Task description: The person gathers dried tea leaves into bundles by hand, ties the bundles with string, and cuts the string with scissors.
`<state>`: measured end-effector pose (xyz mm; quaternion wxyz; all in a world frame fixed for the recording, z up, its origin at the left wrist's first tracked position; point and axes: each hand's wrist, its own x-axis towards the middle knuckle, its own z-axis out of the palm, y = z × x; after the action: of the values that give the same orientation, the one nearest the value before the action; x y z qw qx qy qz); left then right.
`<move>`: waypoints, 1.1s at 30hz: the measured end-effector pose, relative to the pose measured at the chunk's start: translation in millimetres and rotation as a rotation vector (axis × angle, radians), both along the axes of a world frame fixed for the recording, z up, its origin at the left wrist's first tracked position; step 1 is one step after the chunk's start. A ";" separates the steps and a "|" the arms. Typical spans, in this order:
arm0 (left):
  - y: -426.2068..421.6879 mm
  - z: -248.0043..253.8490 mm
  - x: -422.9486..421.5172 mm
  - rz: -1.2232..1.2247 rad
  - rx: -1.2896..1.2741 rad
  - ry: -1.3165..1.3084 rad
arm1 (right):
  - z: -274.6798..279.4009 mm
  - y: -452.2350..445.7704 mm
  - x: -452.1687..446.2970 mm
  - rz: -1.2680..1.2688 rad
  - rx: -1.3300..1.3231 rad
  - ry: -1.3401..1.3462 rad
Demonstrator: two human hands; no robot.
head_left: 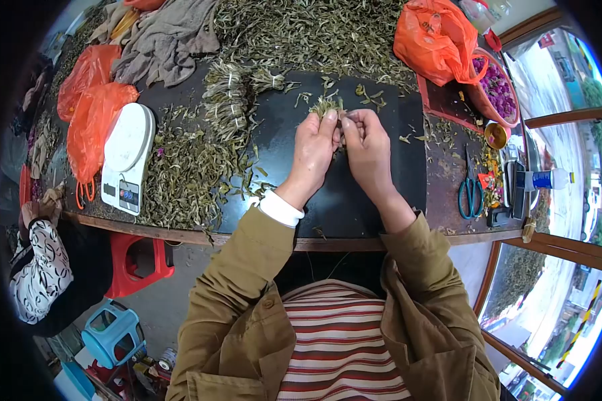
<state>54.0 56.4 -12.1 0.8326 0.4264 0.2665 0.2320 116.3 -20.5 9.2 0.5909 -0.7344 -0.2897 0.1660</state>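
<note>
Over a dark board (281, 154), both hands meet around a small bunch of dried leaves (325, 105), whose tips stick out above the fingers. My left hand (316, 144) pinches the bunch from the left. Beside it, my right hand (366, 140) has its thumb and curled fingers pressed at the bunch's right side. The fingers hide most of the stems. Tied bundles of leaves (227, 100) lie stacked at the board's upper left. Loose leaves (180, 177) are heaped left of the board, and a larger spread of leaves (301, 37) covers the back of the table.
A white scale (128, 144) and orange bags (97, 123) stand at the left. Scissors (471, 194), a brass bowl (495, 136), a basket of purple flowers (498, 93) and a bottle (550, 178) are at the right. Another person's patterned sleeve (43, 267) shows at the far left.
</note>
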 end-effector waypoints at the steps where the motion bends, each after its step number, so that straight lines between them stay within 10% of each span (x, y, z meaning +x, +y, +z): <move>1: -0.1 1.5 -0.5 0.002 0.013 0.008 | -1.0 0.1 -1.4 -0.004 0.003 0.003; 4: 0.1 2.1 -0.8 0.000 0.039 0.019 | -2.1 -3.8 -1.5 -0.041 -0.061 -0.184; 8: 6.5 -15.6 -2.8 -0.083 0.833 0.381 | 0.9 -15.0 0.3 0.124 -0.137 -0.340; 11: 10.0 -13.2 -1.0 0.159 0.774 0.197 | 10.5 -35.1 23.7 0.373 -0.188 -0.215; 16: 15.7 13.1 -2.3 0.534 0.438 -0.110 | -32.2 -40.6 100.8 -0.223 -0.212 -0.750; 18: 16.5 6.0 -4.5 0.612 0.352 -0.090 | -7.7 -13.5 50.4 0.152 -0.541 -0.569; 21: 16.3 12.6 -7.4 0.540 0.241 -0.211 | -32.8 2.0 13.4 0.370 -0.014 -0.844; 26: 15.3 15.6 -5.7 0.159 -0.053 -0.363 | 7.3 8.8 46.5 0.247 -0.339 -0.088; 28: 11.8 15.8 -4.4 -0.071 -0.284 -0.413 | 8.5 11.1 43.7 0.277 0.227 0.568; 33: 16.2 7.3 -8.1 -0.170 -0.342 -0.327 | 1.7 -1.6 30.2 0.327 0.121 0.723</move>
<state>45.9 72.6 -4.8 0.9413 0.2570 0.1267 0.1787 146.5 -22.1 10.9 0.6626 -0.5367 -0.1852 0.4885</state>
